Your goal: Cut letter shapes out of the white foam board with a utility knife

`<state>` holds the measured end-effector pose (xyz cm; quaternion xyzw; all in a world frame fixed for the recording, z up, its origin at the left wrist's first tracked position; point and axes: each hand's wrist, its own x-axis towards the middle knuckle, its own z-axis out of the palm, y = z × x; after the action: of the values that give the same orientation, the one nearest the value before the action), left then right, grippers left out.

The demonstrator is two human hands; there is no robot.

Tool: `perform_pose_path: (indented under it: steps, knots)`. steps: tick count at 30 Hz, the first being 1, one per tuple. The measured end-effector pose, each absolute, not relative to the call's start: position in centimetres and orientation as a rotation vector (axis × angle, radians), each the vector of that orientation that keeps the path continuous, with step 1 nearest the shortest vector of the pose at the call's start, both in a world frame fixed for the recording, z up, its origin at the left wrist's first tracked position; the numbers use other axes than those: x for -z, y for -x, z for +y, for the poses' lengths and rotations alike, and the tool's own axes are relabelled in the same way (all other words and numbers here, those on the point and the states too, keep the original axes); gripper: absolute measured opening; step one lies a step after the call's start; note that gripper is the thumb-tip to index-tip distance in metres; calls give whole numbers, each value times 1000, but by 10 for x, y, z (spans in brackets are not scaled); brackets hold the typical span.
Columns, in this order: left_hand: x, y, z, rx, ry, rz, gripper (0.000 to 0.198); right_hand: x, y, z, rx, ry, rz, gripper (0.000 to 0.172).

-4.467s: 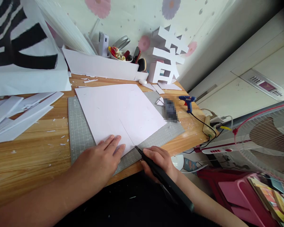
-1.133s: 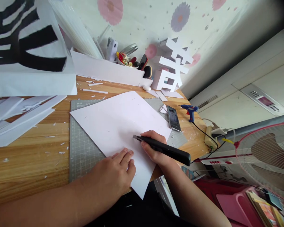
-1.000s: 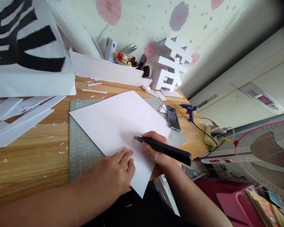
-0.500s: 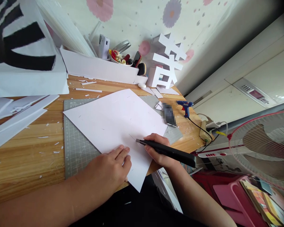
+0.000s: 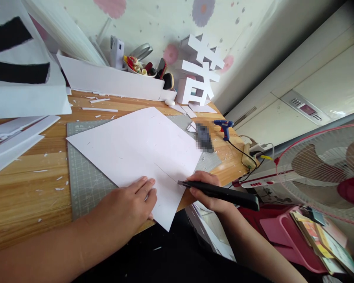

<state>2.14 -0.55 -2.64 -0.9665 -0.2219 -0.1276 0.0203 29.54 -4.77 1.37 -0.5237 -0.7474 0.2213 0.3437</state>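
A large white sheet (image 5: 135,137) lies at an angle over a grey cutting mat (image 5: 90,188), one corner hanging past the table edge. My right hand (image 5: 205,190) grips a black utility knife (image 5: 224,192). Its blade tip touches the sheet close to the right edge, at the end of a thin dark line running up and left. My left hand (image 5: 137,200) lies flat on the sheet, fingers stretched out and pressing near its lower left edge. Short faint marks dot the sheet elsewhere.
A blue glue gun (image 5: 224,127) with a cord lies at the table's right, near a blurred dark object (image 5: 204,137). White built-up letter shapes (image 5: 199,70) stand at the back. A fan (image 5: 327,169) is at right. Paper scraps litter the wooden table (image 5: 44,204).
My right hand has drawn the knife right and down across the sheet, and the thin line is longer. My left hand stays on the sheet. The whole view has shifted slightly.
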Motion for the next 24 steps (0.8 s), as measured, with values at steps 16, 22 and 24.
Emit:
perform_pose_path:
  steps: [16,22,24]
  knots:
    - [15,-23,-9,352,2897,-642,39,8,-292,-43,-1027,1157,-764,15]
    - [23,-19,-3,336,2788,-658,24,8,-278,-13,-1001,1111,-738,16]
    - [24,-20,1,372,2734,-669,25,9,-270,1,-941,1130,-776,17]
